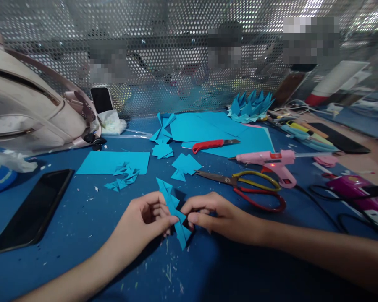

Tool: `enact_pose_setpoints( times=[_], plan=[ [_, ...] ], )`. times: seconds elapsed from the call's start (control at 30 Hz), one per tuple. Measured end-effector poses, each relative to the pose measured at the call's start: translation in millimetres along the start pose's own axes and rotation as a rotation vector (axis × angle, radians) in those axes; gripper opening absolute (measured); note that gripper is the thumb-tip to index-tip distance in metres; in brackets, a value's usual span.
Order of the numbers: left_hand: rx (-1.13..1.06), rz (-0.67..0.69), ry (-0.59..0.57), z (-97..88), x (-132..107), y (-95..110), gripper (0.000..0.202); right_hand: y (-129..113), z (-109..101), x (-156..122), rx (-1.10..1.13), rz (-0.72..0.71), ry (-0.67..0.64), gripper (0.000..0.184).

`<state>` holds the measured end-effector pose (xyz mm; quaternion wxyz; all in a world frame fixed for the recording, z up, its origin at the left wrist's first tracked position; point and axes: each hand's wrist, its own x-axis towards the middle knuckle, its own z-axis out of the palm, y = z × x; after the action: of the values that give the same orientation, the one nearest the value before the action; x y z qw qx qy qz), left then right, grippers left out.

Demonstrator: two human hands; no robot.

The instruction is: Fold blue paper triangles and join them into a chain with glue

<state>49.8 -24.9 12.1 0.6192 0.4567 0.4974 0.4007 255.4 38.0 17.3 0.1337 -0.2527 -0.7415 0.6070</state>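
Both my hands pinch a chain of folded blue paper pieces (173, 205) low over the blue table (82, 218). My left hand (145, 220) grips it from the left with thumb and fingers closed. From the right, my right hand (214, 216) holds it between thumb and forefinger. Just beyond lie more folded blue pieces (185, 165), a small pile of them (123, 176) on a blue sheet (113, 162), and red and yellow scissors (252, 186).
A pink glue gun (271, 161), a red utility knife (212, 144), blue paper sheets (208, 126) and a spiky blue paper form (250, 107) lie further back. A black phone (34, 207) and a beige bag (28, 109) are at left. A perforated metal screen (176, 50) closes the back.
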Motion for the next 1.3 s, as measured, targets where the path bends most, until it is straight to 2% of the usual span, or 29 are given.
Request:
enact_pose_setpoints(
  times=[0.13,0.23,0.3,0.4,0.57,0.67,0.77,0.83,0.9,1.0,1.07,1.13,1.3],
  plan=[
    [-0.041,0.065,0.141,-3.0,2,-3,0.037,-2,0,0,-0.032,-0.053,-0.142,0.034],
    [-0.103,0.113,0.246,-4.8,2,-2,0.042,0,2,-1,-0.041,-0.094,-0.125,0.045],
    [-0.132,0.142,0.292,-6.6,2,-2,0.043,2,3,-3,-0.041,-0.149,-0.043,0.052],
    [-0.116,0.145,0.312,-9.5,0,-2,0.044,6,3,-4,-0.004,-0.168,0.158,0.051],
    [-0.032,0.089,0.243,-10.2,-1,-2,0.041,10,0,-1,0.060,-0.176,0.521,0.044],
    [0.011,0.077,0.203,-8.8,-1,-2,0.035,11,-1,2,-0.024,-0.209,0.604,0.034],
    [0.043,0.085,0.175,-7.8,-1,-1,0.033,10,2,1,-0.041,-0.232,0.577,0.018],
    [0.055,0.095,0.169,-7.6,-1,-1,0.032,9,3,-2,-0.031,-0.230,0.537,0.019],
    [0.059,0.096,0.164,-7.6,-1,-3,0.031,8,5,-4,-0.001,-0.234,0.420,0.029],
    [0.057,0.102,0.146,-7.6,-1,-4,0.028,5,5,-6,-0.029,-0.242,0.161,0.051],
    [0.076,0.114,0.143,-7.6,-1,-5,0.026,4,5,-5,-0.114,-0.248,0.065,0.047],
    [0.106,0.126,0.150,-7.4,-1,-4,0.025,4,5,-4,-0.179,-0.254,0.062,0.034],
    [0.106,0.098,0.155,-6.6,-2,-2,0.024,4,7,-2,-0.207,-0.258,0.138,0.016]
  ],
)
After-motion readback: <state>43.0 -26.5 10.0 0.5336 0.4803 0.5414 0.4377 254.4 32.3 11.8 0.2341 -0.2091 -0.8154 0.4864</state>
